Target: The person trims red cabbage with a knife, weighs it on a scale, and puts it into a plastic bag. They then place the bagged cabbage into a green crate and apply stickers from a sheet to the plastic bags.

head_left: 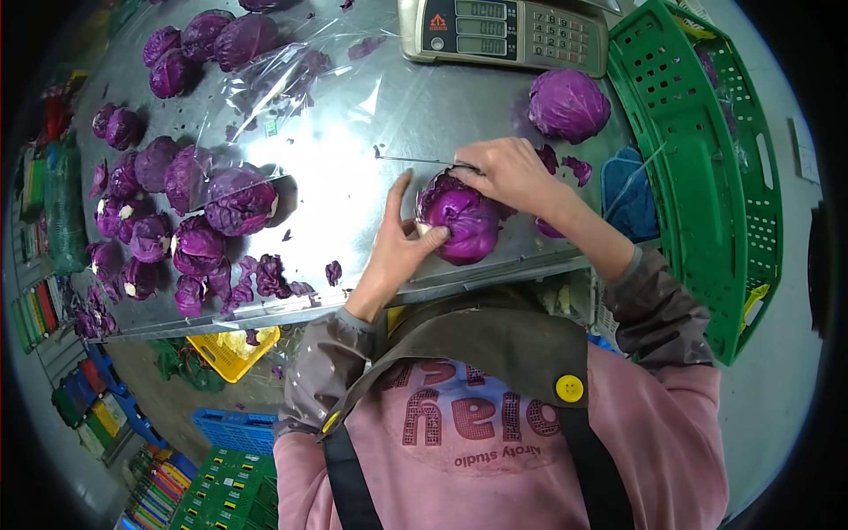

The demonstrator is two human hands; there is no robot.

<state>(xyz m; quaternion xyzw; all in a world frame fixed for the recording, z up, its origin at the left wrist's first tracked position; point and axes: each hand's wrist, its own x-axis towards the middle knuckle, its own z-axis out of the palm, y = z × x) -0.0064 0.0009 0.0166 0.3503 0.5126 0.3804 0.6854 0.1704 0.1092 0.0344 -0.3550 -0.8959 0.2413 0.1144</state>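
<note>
Purple cabbage (468, 225): left hand (395, 254) beside it, fingers spread, thumb touching; right hand (512, 179) at its far side, fingers clamped on knife (424, 161).

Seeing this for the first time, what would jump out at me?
Probably the glossy purple cabbage near the middle, with the left hand against its side and the right hand at its upper edge, holding a thin knife. Then come the many other cabbages on the left of the metal table, and the big green crate at the right.
</note>
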